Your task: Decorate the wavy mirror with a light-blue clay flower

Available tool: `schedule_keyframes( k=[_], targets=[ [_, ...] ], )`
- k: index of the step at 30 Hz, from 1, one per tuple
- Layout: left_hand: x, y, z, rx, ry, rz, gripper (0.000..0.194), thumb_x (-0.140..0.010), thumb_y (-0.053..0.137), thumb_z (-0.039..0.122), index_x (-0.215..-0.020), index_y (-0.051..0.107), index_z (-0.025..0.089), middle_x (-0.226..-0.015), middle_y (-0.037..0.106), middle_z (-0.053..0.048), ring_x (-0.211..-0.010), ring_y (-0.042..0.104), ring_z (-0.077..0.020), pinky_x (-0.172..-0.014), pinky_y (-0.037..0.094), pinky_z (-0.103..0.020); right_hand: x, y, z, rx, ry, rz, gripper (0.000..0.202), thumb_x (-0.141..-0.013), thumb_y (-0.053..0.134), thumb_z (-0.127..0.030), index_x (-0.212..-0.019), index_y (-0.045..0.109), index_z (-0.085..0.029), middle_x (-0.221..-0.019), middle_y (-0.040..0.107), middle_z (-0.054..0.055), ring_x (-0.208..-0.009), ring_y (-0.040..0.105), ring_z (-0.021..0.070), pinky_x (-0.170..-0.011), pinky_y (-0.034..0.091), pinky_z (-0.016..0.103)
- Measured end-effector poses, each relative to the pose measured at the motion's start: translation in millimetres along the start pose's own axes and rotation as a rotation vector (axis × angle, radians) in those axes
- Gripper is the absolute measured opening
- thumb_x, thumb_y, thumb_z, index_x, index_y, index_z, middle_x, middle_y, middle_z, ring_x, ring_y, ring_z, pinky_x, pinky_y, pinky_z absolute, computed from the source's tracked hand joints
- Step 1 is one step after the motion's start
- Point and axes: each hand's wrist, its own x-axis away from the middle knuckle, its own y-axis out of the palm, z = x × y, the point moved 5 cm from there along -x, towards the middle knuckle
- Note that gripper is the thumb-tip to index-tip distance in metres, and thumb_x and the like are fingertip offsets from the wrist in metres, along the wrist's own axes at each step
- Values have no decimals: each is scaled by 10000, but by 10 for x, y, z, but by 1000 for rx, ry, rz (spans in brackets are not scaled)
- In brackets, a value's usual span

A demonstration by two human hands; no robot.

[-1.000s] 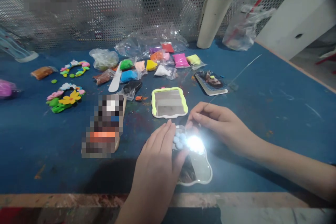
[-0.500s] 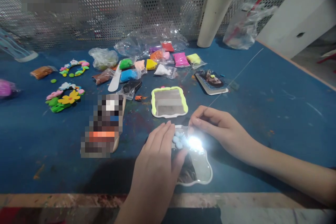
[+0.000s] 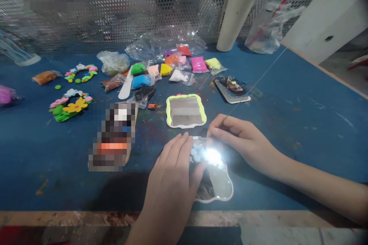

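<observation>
Blue flower between the hands

Near mirror on table, far mirror behind it; wreaths left; packets behind far mirror; cup right of packets; bag right of cup

Near mirror partly hidden

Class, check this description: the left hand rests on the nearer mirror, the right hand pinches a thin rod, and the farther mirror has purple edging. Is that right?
Not quite: the head view shows yellow-green edging on the farther mirror, not purple. The rest stands: the left hand rests on the nearer mirror, and the right hand pinches a thin rod.
</observation>
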Motion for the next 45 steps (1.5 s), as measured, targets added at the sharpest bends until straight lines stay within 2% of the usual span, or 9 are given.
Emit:
schedule_keyframes(
  k=[18,28,38,45],
  targets=[
    [15,-2,-4,-6,18,1,381,-853,586,204,-1208,535,75,-1179,648,-167,-1127,581,-302,-910,526,-497,1,-2,-30,147,-49,7,187,-923,479,-278,-767,543,-199,-713,592,-10,-600,524,104,-577,442,230],
    [10,19,-2,-12,16,-47,391,-865,579,214,-1239,542,104,-1226,626,-158,-1160,551,-302,-921,513,-501,31,-8,-41,205,-70,4,184,-926,469,-267,-766,540,-209,-711,586,-19,-599,526,98,-575,447,220],
    [9,15,8,-21,23,-39,359,-856,585,199,-1200,567,98,-1202,636,-165,-1138,567,-310,-901,525,-505,-16,-1,0,-33,27,12,188,-898,505,-308,-746,525,-200,-689,611,-5,-552,505,97,-546,448,235],
    [-2,-12,11,2,37,8,460,-816,646,211,-1231,521,55,-1188,643,-177,-1126,580,-313,-903,528,-504,8,5,-16,5,2,-7,176,-910,498,-276,-755,523,-196,-686,574,-17,-579,499,89,-561,440,215]
  ],
)
